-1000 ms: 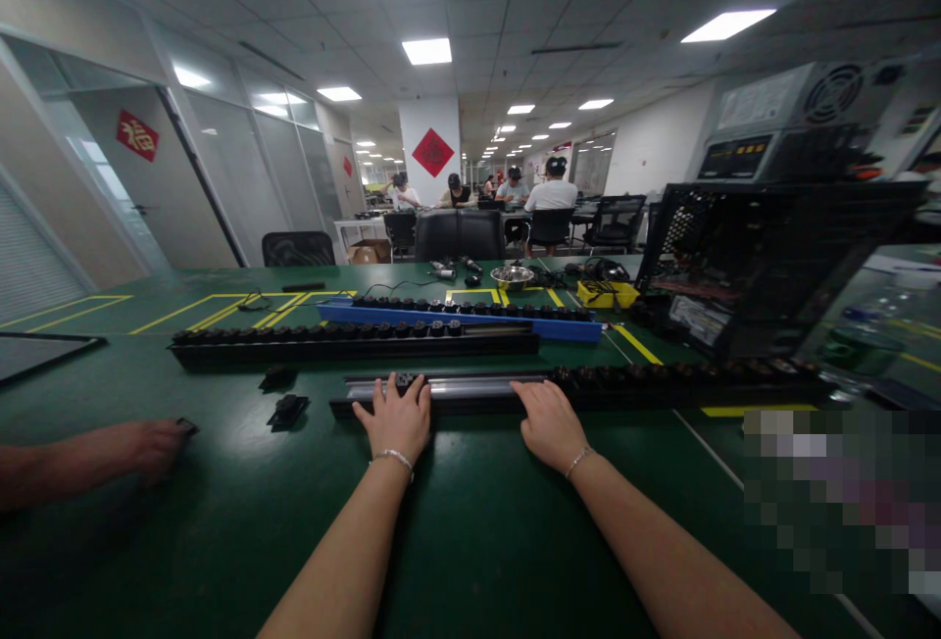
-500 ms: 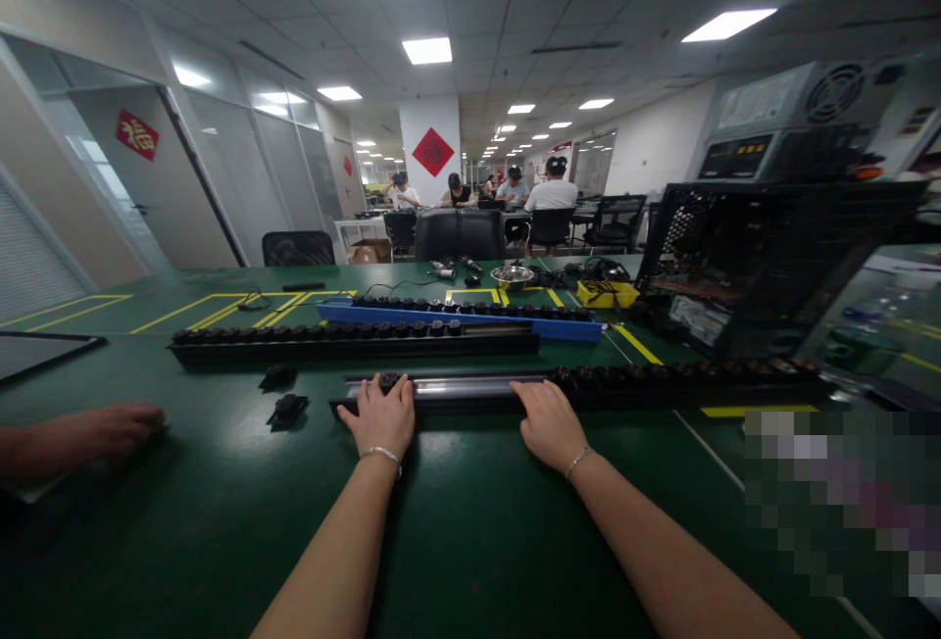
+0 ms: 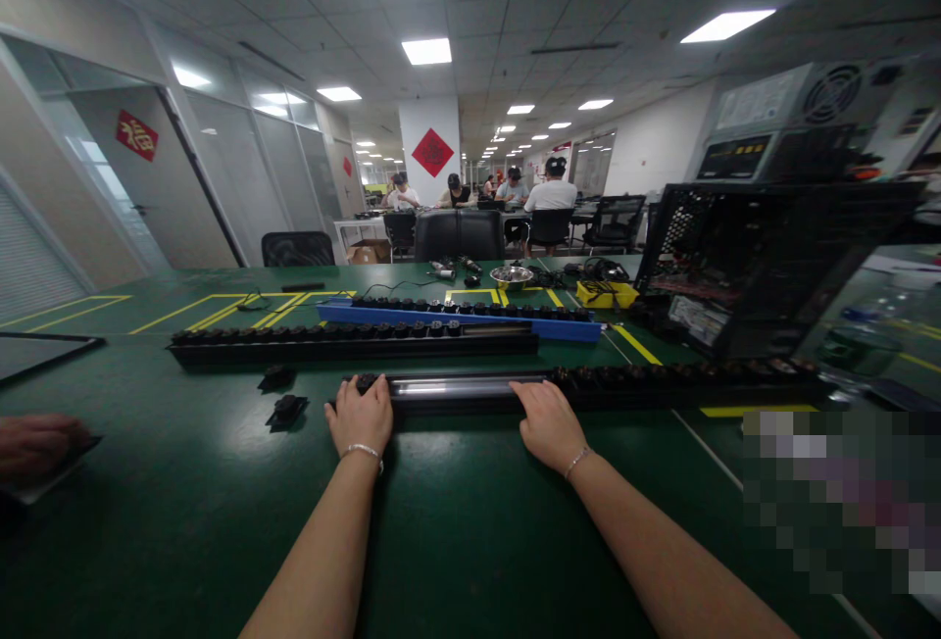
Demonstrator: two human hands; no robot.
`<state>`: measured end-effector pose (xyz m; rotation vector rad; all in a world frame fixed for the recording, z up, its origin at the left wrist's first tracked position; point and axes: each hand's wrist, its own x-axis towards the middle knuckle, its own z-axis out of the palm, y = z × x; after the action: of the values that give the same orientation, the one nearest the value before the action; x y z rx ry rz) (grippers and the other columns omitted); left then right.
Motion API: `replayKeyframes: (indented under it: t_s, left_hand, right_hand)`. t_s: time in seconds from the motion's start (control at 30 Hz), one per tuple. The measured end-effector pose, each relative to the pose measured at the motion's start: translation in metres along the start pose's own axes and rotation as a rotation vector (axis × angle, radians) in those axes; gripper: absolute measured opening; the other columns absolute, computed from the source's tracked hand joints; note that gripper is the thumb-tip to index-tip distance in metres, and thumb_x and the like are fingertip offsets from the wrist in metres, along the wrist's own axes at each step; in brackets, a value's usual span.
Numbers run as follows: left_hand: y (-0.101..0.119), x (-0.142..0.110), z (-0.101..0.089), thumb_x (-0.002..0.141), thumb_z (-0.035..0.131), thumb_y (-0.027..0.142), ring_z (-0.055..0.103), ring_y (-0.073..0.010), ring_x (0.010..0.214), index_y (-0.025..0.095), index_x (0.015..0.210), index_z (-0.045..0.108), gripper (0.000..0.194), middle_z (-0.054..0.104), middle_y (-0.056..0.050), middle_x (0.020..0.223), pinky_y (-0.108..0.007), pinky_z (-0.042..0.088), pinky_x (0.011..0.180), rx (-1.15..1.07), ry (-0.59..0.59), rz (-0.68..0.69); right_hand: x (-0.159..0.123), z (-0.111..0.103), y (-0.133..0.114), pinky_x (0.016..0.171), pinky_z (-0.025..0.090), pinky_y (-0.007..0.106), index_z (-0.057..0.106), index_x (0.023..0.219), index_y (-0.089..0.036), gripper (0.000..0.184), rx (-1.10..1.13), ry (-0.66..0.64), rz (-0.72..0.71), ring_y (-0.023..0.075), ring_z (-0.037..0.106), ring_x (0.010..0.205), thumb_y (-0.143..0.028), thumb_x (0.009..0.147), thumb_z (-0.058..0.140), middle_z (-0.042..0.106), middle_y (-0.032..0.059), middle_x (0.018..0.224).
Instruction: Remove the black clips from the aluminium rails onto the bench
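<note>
A long black rail (image 3: 456, 402) with a shiny channel lies across the green table in front of me. Black knob-like round pieces (image 3: 662, 376) fill its right part. At the left end, my left hand (image 3: 362, 416) has its fingers around one black round piece (image 3: 366, 382) in the channel; my palm partly covers it. My right hand (image 3: 550, 420) grips the rail near its middle, index finger stretched along the top edge and thumb at the front side. Two loose black pieces on square bases, one nearer (image 3: 286, 411) and one farther (image 3: 277, 377), lie left of the rail.
Another person's hand (image 3: 44, 445) rests on a dark flat object at the left edge. Behind stand a second black rail (image 3: 353, 349) and a blue rail (image 3: 566, 329), both with round pieces. A metal bowl (image 3: 512, 276), yellow tray (image 3: 607, 295) and open computer case (image 3: 765, 267) stand farther back.
My left hand has moved left along the rail, and the black round piece has shifted left with it. My right hand has stayed put. The other person's hand has drawn back left.
</note>
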<state>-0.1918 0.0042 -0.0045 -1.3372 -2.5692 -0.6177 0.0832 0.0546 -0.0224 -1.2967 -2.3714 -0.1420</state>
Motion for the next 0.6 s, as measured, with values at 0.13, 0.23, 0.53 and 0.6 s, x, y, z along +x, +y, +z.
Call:
replayKeyframes:
  t_s: [0.13,0.23,0.53,0.6]
  left_hand:
    - [-0.007,0.004,0.001,0.091,0.023,0.043,0.038,-0.0308,0.128,0.024,0.113,0.065,0.051,0.051,-0.013,0.132,-0.052,0.031,0.103,0.002,0.036,-0.014]
    - [-0.011,0.007,0.002,0.091,0.024,0.043,0.038,-0.0315,0.127,0.022,0.110,0.067,0.052,0.052,-0.013,0.130,-0.050,0.032,0.103,0.001,0.055,-0.028]
    - [-0.017,0.012,-0.003,0.089,0.026,0.047,0.037,-0.0348,0.126,0.022,0.112,0.066,0.052,0.052,-0.012,0.130,-0.048,0.034,0.101,-0.101,0.064,-0.166]
    - [-0.020,0.014,-0.003,0.089,0.026,0.047,0.043,-0.0338,0.121,0.022,0.113,0.065,0.053,0.052,-0.013,0.129,-0.047,0.037,0.099,-0.153,0.041,-0.179]
  right_hand:
    - [0.000,-0.001,0.000,0.109,0.021,0.035,0.052,0.124,-0.013,0.055,-0.003,-0.002,0.005,0.0179,0.049,0.112,-0.010,0.070,0.042,0.059,0.0086,0.119]
    - [0.000,-0.001,0.001,0.109,0.021,0.035,0.052,0.125,-0.013,0.055,0.010,0.000,0.002,0.0187,0.048,0.112,-0.010,0.070,0.042,0.059,0.0088,0.119]
    - [0.000,-0.001,0.000,0.109,0.020,0.036,0.052,0.124,-0.012,0.055,0.017,-0.004,0.010,0.0187,0.048,0.112,-0.010,0.070,0.041,0.059,0.0089,0.120]
    - [0.000,-0.001,0.000,0.109,0.020,0.036,0.052,0.124,-0.012,0.055,0.018,-0.008,0.012,0.0186,0.048,0.112,-0.010,0.070,0.041,0.059,0.0088,0.120]
